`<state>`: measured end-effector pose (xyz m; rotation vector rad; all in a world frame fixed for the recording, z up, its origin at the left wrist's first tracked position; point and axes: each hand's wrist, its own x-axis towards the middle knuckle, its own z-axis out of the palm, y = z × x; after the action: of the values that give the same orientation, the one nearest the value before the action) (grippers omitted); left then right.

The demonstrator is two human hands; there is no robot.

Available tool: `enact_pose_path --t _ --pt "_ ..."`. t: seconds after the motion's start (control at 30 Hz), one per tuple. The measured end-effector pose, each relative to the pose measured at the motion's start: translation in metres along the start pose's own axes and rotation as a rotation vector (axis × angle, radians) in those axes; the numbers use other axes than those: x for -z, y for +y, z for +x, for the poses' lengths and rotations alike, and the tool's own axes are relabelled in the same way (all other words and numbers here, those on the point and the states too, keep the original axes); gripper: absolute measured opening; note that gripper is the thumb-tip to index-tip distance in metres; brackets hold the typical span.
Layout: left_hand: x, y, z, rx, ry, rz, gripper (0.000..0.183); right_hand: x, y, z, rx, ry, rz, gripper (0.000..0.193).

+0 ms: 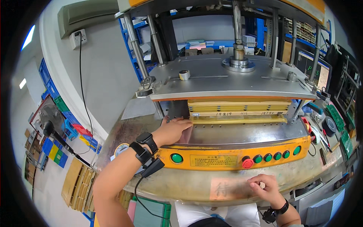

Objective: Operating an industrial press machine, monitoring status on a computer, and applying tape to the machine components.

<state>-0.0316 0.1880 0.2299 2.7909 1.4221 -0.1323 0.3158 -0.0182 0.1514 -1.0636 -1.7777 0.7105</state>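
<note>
My left hand (174,131) rests on the metal bed (223,133) of a press, its fingers stretched toward the left end of a yellow strip (242,120) and nothing gripped in them. Just behind and above that strip, a yellow layered block (242,107) with handwritten marks sits under the grey upper plate (211,84). My right hand (265,186) hovers at the front table edge, near an orange-pink label (227,188). Its fingers are curled in with the thumb against them, and no object shows in them. Both wrists wear black straps.
A yellow control panel (211,160) with green buttons and a red button (247,162) runs along the front. Steel columns (137,45) hold the press. A tape roll (184,75) sits on the upper plate. Black tape (329,126) and tools lie at right. A cable (140,196) hangs from my left wrist.
</note>
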Motion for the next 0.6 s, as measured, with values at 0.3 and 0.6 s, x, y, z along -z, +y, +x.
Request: enact_pose_path --t 0.3,0.6 --pt "0.002 0.017 0.006 0.051 0.091 0.135 0.044 0.013 0.006 -0.012 -0.018 0.079 0.081 0.008" --pt "0.007 0.043 0.003 0.127 -0.003 0.161 0.043 0.021 -0.008 -0.030 -0.003 0.135 0.113 0.009"
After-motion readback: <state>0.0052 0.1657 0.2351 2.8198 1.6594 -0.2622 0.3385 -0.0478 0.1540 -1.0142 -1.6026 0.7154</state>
